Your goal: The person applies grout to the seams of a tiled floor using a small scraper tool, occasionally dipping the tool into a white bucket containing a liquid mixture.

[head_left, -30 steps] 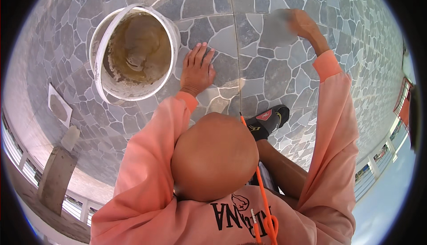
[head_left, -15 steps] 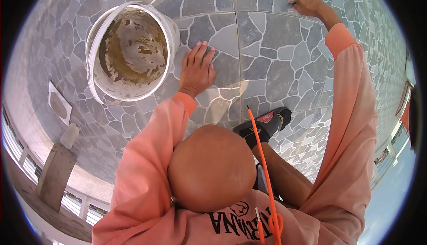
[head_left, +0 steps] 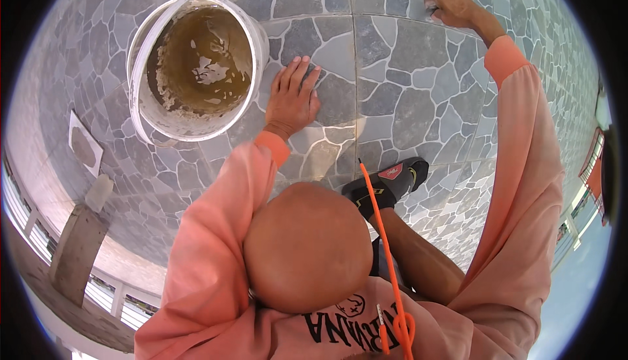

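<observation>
My left hand (head_left: 292,100) lies flat on the grey stone-patterned tiles (head_left: 418,115), its fingers stretched out and slightly apart, just right of a bucket. Farther off, at the upper right, my right hand (head_left: 454,8) is low over the tiles beside a straight joint between them. Its fingers are curled together around something small and greyish, mostly hidden by the hand, so its kind does not show. The white bucket (head_left: 260,43) stands upright with its handle resting along the rim. Murky brown water (head_left: 219,52) fills its lower part, with pale sediment along one side.
My bent bare knee (head_left: 307,249) is in the lower middle, with my dark shoe (head_left: 392,180) on the tiles to its right. An orange cord (head_left: 386,242) hangs from my clothing. At the left lie a pale square piece (head_left: 85,144) and a concrete post (head_left: 78,249).
The picture has shifted slightly. Light and reflections on the bucket's water look different. My left hand stays flat in place, and my right hand remains curled at nearly the same spot.
</observation>
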A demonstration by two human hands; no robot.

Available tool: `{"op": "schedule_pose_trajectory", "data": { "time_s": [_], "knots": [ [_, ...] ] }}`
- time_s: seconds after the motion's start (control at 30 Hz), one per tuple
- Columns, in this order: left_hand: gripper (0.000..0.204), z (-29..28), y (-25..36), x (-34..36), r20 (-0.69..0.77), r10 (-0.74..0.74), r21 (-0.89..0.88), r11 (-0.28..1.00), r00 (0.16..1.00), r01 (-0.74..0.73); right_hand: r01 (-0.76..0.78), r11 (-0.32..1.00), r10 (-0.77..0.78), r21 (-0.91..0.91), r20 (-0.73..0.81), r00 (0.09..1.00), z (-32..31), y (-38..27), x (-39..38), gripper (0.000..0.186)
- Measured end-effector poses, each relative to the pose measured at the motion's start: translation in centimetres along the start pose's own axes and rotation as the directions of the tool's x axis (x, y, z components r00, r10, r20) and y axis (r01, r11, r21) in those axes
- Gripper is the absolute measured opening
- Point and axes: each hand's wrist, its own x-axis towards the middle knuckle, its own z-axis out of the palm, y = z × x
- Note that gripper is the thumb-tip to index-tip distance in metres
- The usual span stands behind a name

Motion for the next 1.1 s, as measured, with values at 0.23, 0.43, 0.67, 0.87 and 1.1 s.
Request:
{"op": "schedule_pose_trajectory", "data": {
  "time_s": [0.23, 0.43, 0.67, 0.87, 1.1],
  "knots": [
    [0.056, -0.6, -0.1, -0.9, 0.024, -0.016, 0.009, 1.000, 1.000, 0.016, -0.075, 0.992, 0.068, 0.104, 0.073, 0.995, -1.2, -3.2, 1.4, 0.021],
    [0.056, -0.6, -0.1, -0.9, 0.046, -0.028, 0.012, 1.000, 0.999, 0.028, -0.273, 0.923, 0.268, 0.272, 0.057, 0.962, -2.8, -3.8, 0.8, 0.020],
    [0.058, -0.8, -0.5, -0.9, 0.026, -0.039, -0.009, 0.999, 0.999, 0.039, -0.496, 0.762, 0.505, 0.416, 0.096, 0.858, -1.8, -13.4, -0.6, 0.031],
    [0.057, -0.6, -0.1, -0.6, 0.026, -0.031, -0.008, 0.999, 0.999, 0.031, -0.589, 0.509, 0.631, 0.628, 0.193, 0.751, 5.2, -21.3, -0.8, 0.048],
    [0.058, -0.7, -0.2, -0.6, 0.004, -0.030, -0.025, 0.999, 1.000, 0.030, -0.576, 0.304, 0.763, 0.759, 0.168, 0.625, 7.5, -24.9, -3.4, 0.048]
  ]
}}
